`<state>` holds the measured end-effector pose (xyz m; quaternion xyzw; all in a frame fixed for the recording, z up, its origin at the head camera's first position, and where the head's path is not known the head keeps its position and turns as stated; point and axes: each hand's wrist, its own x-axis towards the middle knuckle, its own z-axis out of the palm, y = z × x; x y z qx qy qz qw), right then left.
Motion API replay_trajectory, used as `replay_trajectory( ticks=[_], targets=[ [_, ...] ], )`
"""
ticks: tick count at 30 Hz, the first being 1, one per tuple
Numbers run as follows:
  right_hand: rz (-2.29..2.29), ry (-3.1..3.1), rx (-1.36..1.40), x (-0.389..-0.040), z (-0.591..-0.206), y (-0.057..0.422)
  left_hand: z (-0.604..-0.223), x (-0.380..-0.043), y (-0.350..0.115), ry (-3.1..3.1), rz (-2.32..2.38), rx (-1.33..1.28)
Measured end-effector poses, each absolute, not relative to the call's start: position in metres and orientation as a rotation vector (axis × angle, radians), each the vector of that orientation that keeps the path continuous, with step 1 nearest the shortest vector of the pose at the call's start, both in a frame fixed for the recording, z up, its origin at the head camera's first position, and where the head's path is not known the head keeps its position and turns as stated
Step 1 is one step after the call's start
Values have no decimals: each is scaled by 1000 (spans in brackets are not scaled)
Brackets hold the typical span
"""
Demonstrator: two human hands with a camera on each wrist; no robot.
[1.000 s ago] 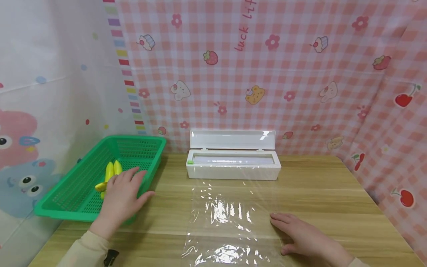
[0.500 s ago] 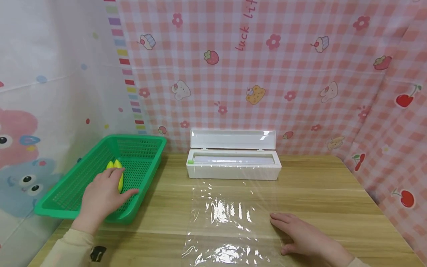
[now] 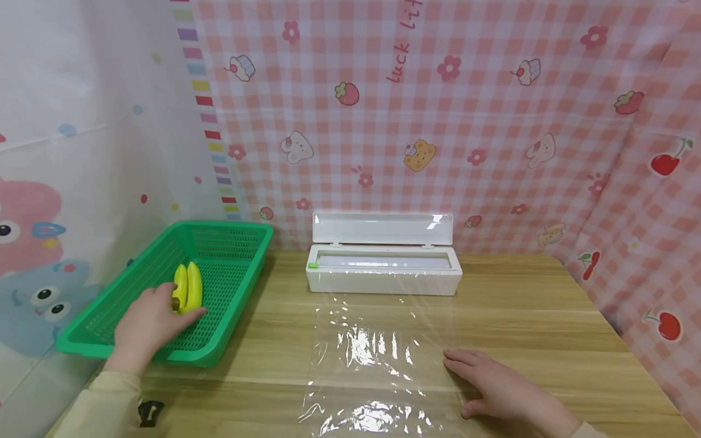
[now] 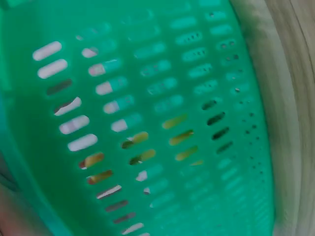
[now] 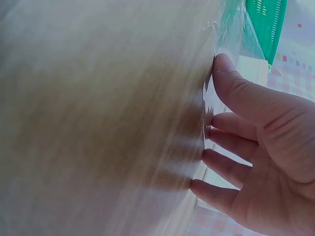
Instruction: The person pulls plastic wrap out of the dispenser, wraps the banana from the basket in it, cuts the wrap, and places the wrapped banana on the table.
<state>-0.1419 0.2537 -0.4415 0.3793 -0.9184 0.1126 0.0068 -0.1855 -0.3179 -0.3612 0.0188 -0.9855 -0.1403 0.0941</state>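
My left hand (image 3: pixel 148 322) reaches into the green basket (image 3: pixel 232 331) on the left, its thumb stretched out to the right. Yellow bananas (image 3: pixel 194 289) lie right at its fingers, and a brown end shows beside the fingertips; the hand hides what is under it, and I cannot tell whether it grips a banana. In the left wrist view, bits of yellow show through the slots of the basket wall (image 4: pixel 147 88). My right hand (image 3: pixel 501 389) rests its fingertips on the table beside clear cling film (image 3: pixel 364 359), fingers fairly straight. In the right wrist view the fingertips touch down.
A white cling film dispenser (image 3: pixel 383 283) with its lid raised stands at the back middle, the film running from it toward the front edge. A black piece (image 3: pixel 149 413) shows beside the left sleeve. Patterned cloth (image 3: pixel 350 134) closes off the back and sides of the wooden table (image 3: pixel 526 316).
My left hand has moved left and down into the basket, from over its right rim to the bananas. My right hand, the film and the dispenser stay put.
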Motion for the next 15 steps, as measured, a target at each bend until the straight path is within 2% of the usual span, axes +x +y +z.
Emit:
replay_trajectory(
  ticks=[15],
  targets=[
    [315,-2831,1213,-142,-439,253,-368,-198,-336,-3066,-468,213]
  ],
)
